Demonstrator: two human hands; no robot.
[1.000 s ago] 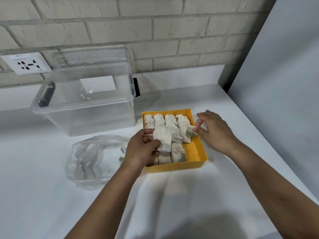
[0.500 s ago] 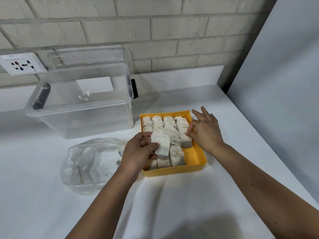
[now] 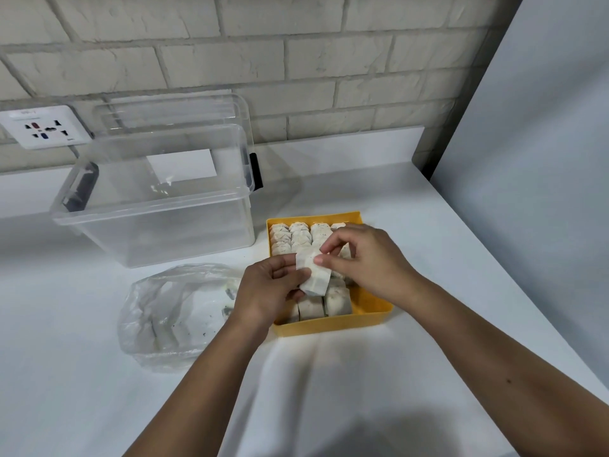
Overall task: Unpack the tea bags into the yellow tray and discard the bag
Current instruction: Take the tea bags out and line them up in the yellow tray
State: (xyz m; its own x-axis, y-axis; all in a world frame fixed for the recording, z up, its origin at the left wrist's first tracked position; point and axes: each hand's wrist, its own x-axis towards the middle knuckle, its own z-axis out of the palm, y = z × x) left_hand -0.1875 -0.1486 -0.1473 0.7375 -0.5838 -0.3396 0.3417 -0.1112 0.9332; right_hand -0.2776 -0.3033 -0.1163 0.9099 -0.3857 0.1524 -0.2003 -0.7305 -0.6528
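A yellow tray [image 3: 372, 315] sits on the white counter, filled with rows of white tea bags [image 3: 298, 237]. Above its left part, my left hand [image 3: 267, 291] grips one tea bag [image 3: 314, 275] from the left. My right hand [image 3: 362, 258] pinches the same bag's upper edge between thumb and forefinger. A crumpled clear plastic bag [image 3: 171, 311] lies to the left of the tray, with a few tea bags visible inside it.
A clear plastic storage box [image 3: 158, 199] with black latches stands behind the plastic bag, against the brick wall. A wall socket [image 3: 43, 127] is at the upper left. A grey panel [image 3: 543, 159] borders the counter on the right.
My right hand left the tray's right row and moved left onto the tea bag held by my left hand. Both hands now hold that bag above the tray.
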